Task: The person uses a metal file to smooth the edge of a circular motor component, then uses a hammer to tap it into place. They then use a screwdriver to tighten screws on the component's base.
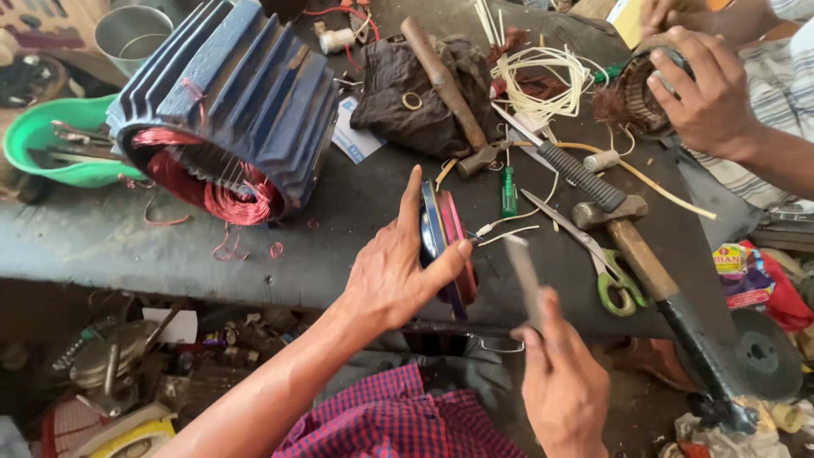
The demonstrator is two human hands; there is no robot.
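Left hand [392, 276] clamps blue-and-pink disc [447, 246] upright on bench edge; right hand [560, 386], at four o'clock, grips flat metal tool [524, 276]. Best keep disc steady, strike squarely.

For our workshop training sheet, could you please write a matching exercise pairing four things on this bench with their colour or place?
Things:
1. ribbed motor housing
2. scissors
3. bowl
4. round flat spool

Descriptions:
A. green, at the bench's left edge
B. blue, with red wire coils showing at its open end
C. held on edge by the left hand
D. green handles, lying beside the hammer

Pairs: 1-B, 2-D, 3-A, 4-C
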